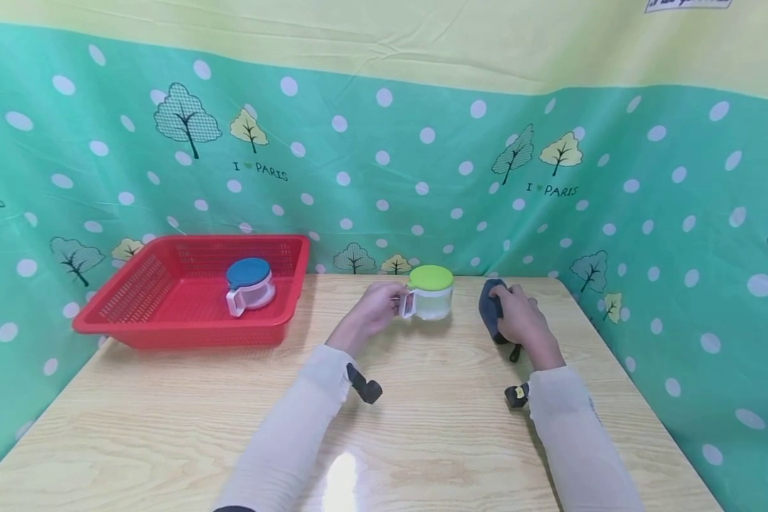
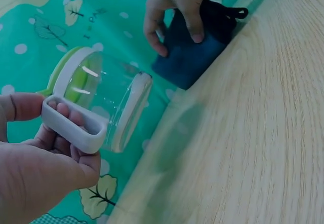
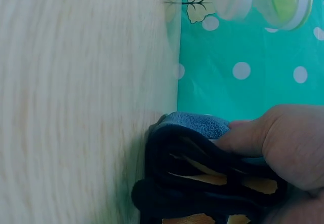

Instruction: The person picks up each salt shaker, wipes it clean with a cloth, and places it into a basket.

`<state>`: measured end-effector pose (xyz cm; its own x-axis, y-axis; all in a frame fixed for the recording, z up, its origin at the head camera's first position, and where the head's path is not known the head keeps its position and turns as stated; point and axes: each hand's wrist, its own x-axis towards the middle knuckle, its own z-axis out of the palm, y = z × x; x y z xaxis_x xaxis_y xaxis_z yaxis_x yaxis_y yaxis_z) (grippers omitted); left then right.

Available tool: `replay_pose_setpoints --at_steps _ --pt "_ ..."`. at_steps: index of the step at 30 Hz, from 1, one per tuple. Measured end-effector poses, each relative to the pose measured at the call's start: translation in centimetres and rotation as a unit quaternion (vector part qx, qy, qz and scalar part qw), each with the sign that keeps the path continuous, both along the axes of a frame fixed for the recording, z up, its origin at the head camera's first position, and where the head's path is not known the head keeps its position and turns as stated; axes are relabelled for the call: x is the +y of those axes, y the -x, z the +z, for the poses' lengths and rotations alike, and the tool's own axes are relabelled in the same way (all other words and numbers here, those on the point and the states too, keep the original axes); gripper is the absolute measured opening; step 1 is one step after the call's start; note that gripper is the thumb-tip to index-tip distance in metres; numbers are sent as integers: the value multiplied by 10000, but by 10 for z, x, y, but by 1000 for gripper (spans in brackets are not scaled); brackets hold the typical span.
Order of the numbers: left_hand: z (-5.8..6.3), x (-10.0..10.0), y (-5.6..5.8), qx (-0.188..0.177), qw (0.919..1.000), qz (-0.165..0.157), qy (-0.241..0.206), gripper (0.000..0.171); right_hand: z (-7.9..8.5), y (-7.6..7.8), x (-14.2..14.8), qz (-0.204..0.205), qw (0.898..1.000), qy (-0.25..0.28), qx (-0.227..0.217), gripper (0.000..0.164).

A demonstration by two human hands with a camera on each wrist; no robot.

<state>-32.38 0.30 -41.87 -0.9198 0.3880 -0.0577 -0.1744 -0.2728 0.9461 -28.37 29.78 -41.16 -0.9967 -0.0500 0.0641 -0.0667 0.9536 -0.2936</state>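
My left hand grips the white handle of a clear seasoning jar with a green lid. In the left wrist view the fingers pass through the handle of the jar, its shadow falling on the tabletop. To the right, my right hand grips a dark blue pouch with black trim and a small black loop. The right wrist view shows the thumb on one side of the pouch, its black-edged end facing the camera and tan patches showing inside; the other fingers are mostly hidden there.
On the left of the wooden table stands a red plastic basket. Inside it sits a similar jar with a blue lid and a white handle. A green dotted cloth hangs behind the table and along its sides.
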Motion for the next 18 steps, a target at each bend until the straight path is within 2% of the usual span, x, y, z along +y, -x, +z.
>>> replay_pose_setpoints --at_steps 6,13,18 --pt "0 -11 -1 -45 9998 -14 -171 20 2 2 -2 71 9999 32 107 53" --pt "-4 -30 0 441 9987 -163 -211 25 10 5 -7 211 9990 74 374 52" --pt "-3 -44 2 618 9973 -283 -281 29 21 9 -18 409 9964 49 740 50"
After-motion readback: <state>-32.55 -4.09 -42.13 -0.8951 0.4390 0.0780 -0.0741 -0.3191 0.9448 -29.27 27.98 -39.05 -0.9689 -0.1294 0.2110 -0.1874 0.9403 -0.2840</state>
